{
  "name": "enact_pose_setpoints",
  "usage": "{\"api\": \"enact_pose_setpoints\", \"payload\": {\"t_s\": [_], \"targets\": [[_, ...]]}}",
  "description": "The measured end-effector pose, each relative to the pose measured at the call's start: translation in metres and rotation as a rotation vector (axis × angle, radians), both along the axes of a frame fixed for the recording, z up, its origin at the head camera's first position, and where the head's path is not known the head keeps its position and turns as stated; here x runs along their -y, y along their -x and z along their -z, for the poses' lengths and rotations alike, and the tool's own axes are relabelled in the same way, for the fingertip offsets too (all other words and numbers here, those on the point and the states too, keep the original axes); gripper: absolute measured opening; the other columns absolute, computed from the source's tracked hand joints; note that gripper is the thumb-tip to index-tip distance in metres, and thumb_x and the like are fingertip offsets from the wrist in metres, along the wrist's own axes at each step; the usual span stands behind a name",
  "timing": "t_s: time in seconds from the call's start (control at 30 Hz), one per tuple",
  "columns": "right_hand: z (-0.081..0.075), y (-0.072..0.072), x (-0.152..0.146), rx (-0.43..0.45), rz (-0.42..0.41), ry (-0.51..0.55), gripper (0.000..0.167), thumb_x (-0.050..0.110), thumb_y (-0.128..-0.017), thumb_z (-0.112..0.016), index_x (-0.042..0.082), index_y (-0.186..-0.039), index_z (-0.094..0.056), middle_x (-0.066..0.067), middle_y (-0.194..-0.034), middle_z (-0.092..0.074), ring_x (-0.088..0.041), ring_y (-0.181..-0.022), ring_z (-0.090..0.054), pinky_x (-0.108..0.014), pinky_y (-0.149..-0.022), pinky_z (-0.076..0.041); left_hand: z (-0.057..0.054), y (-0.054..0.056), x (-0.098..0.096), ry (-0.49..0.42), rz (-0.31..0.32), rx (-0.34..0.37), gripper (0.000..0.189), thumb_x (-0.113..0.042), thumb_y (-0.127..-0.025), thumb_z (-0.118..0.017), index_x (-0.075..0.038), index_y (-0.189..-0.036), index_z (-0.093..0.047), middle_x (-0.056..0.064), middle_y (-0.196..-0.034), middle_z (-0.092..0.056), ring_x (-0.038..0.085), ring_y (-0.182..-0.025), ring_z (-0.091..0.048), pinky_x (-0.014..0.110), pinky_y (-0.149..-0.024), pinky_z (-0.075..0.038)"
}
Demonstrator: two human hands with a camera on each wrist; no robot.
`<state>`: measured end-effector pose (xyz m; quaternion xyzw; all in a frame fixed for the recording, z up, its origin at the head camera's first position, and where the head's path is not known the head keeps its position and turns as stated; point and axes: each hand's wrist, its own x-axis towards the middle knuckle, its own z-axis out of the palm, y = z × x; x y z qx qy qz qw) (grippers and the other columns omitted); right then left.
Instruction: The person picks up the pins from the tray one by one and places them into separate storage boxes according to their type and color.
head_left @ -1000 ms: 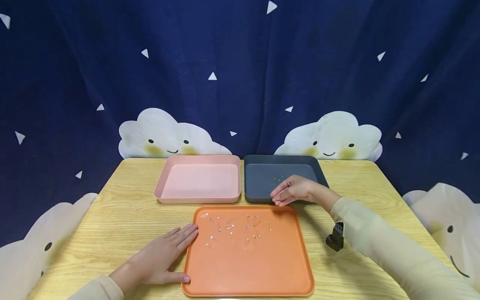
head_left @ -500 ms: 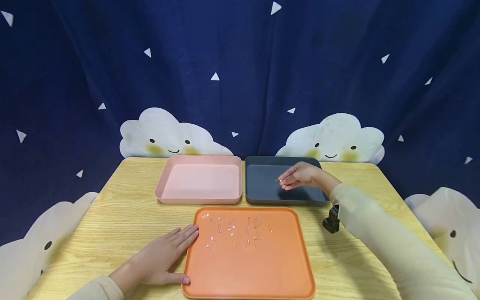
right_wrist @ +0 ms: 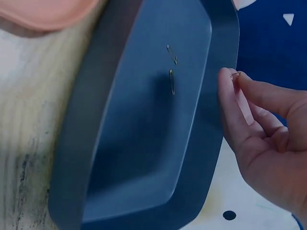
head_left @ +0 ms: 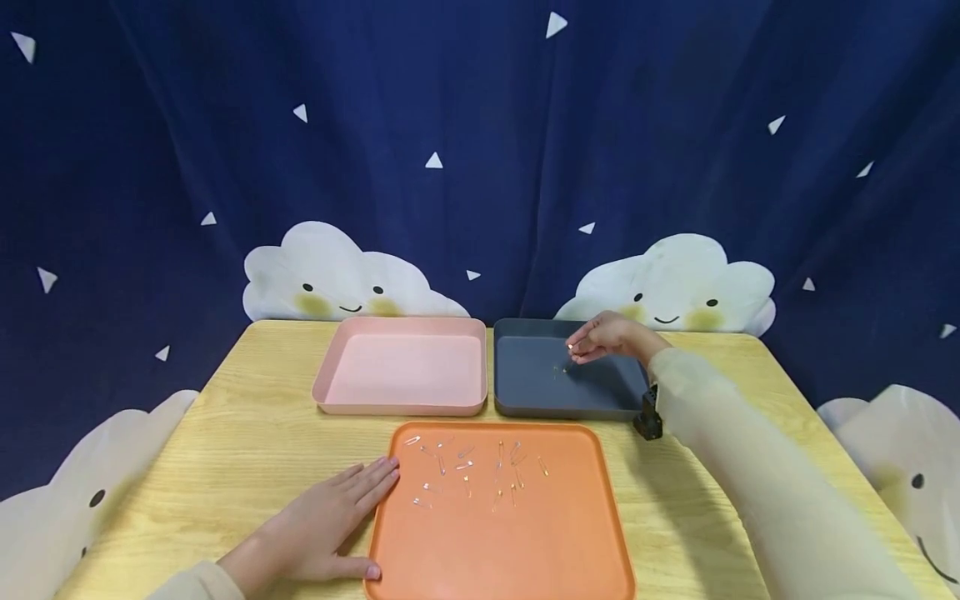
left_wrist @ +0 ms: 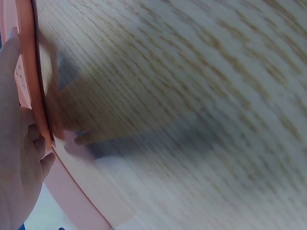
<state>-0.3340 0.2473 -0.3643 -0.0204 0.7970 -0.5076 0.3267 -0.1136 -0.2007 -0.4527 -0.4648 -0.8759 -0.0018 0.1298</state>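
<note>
1. Right hand (head_left: 609, 335) holds one small gold pin (right_wrist: 234, 75), narrow pinch, thumb against fingertips; likely because the pin is so thin.
2. Held pin is above the dark tray (head_left: 570, 412), toward that tray's far side; tray sits by the tabletop's (head_left: 262, 400) far edge, right of middle.
3. Two safety pins (right_wrist: 172, 82) lie on the dark tray's floor, near each other; raised walls probably keep them in.
4. Left hand (head_left: 324, 521) rests, fingers straight, on the orange tray's (head_left: 555, 550) left edge, gripping nothing; probably steadies it.
5. Loose pins (head_left: 465, 466) lie scattered over the orange tray's far half; gaps likely make single pinching easier.
6. Pink tray (head_left: 401, 410) stands just beside the dark one, also by the far edge, presumably within reach.
</note>
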Motion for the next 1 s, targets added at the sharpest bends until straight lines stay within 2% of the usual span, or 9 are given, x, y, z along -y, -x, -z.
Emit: {"api": "enact_pose_setpoints", "payload": {"t_s": [0.17,0.3,0.4,0.53,0.7,0.77,0.9,0.97,1.0], "targets": [[0.0,0.005,-0.005,-0.002,0.029,-0.025,0.04,-0.008,-0.093,-0.05,-0.02,-0.13,-0.044,-0.002,-0.083,-0.07,-0.009,-0.075,-0.067,-0.024,-0.079,-0.06,-0.001,-0.002,-0.002,0.011,-0.009,0.002,0.098,-0.077,-0.082,-0.046,0.0,-0.142,-0.042,0.016,-0.148,-0.046,0.026,-0.134,-0.049,0.014,-0.12,0.013],[0.001,0.011,-0.005,-0.04,0.071,-0.057,0.041,-0.008,-0.091,-0.051,-0.02,-0.13,-0.044,0.001,-0.078,-0.068,-0.009,-0.073,-0.066,-0.024,-0.079,-0.06,-0.002,-0.002,-0.002,0.011,-0.005,-0.021,0.098,-0.077,-0.081,-0.047,0.001,-0.141,-0.044,0.016,-0.147,-0.047,0.026,-0.134,-0.05,0.015,-0.12,0.011],[0.002,0.016,-0.004,-0.08,0.142,-0.09,0.041,-0.009,-0.09,-0.053,-0.018,-0.13,-0.046,0.002,-0.076,-0.067,-0.008,-0.071,-0.066,-0.029,-0.084,-0.059,-0.002,-0.002,-0.002,0.005,-0.003,-0.024,0.098,-0.076,-0.081,-0.047,0.001,-0.141,-0.044,0.016,-0.147,-0.047,0.027,-0.133,-0.05,0.014,-0.12,0.011],[0.001,0.018,0.0,-0.112,0.217,-0.108,0.041,-0.008,-0.09,-0.055,-0.016,-0.13,-0.048,-0.003,-0.08,-0.068,-0.009,-0.071,-0.066,-0.036,-0.093,-0.056,-0.001,-0.004,-0.001,-0.003,-0.008,-0.015,0.098,-0.076,-0.081,-0.048,0.001,-0.141,-0.044,0.016,-0.147,-0.047,0.027,-0.133,-0.05,0.013,-0.12,0.011],[0.004,0.022,0.001,-0.153,0.196,-0.152,0.036,-0.007,-0.087,-0.06,-0.016,-0.122,-0.055,-0.006,-0.083,-0.069,-0.01,-0.07,-0.066,-0.034,-0.086,-0.059,0.0,-0.004,-0.001,-0.005,-0.012,-0.013,0.098,-0.076,-0.081,-0.048,0.001,-0.141,-0.044,0.016,-0.147,-0.047,0.027,-0.133,-0.05,0.014,-0.12,0.011],[0.015,0.033,-0.004,-0.15,0.167,-0.149,0.033,-0.008,-0.085,-0.061,-0.015,-0.118,-0.058,-0.007,-0.081,-0.069,-0.012,-0.07,-0.066,-0.033,-0.082,-0.06,0.0,-0.003,-0.001,-0.001,-0.013,-0.014,0.098,-0.077,-0.081,-0.048,0.001,-0.141,-0.044,0.016,-0.147,-0.047,0.026,-0.133,-0.05,0.014,-0.121,0.01],[0.068,0.085,-0.028,-0.078,0.07,-0.069,0.024,-0.01,-0.081,-0.065,-0.011,-0.105,-0.066,-0.011,-0.081,-0.07,-0.019,-0.071,-0.066,-0.036,-0.076,-0.061,0.001,-0.002,-0.001,0.009,-0.017,-0.011,0.098,-0.077,-0.081,-0.047,0.001,-0.141,-0.044,0.016,-0.147,-0.047,0.026,-0.133,-0.05,0.015,-0.121,0.009],[0.087,0.103,-0.038,-0.04,0.031,-0.028,0.021,-0.01,-0.079,-0.066,-0.009,-0.1,-0.068,-0.014,-0.083,-0.07,-0.022,-0.072,-0.066,-0.037,-0.074,-0.061,0.001,-0.002,-0.001,0.013,-0.018,-0.012,0.098,-0.077,-0.081,-0.046,0.0,-0.141,-0.044,0.016,-0.147,-0.047,0.026,-0.134,-0.05,0.015,-0.121,0.009],[0.088,0.103,-0.037,-0.038,0.019,-0.031,0.02,-0.009,-0.079,-0.066,-0.009,-0.1,-0.068,-0.015,-0.084,-0.07,-0.023,-0.072,-0.066,-0.037,-0.074,-0.061,0.001,-0.002,-0.001,0.015,-0.018,-0.012,0.098,-0.077,-0.082,-0.046,0.0,-0.141,-0.044,0.016,-0.147,-0.047,0.026,-0.134,-0.05,0.015,-0.121,0.009]]}}
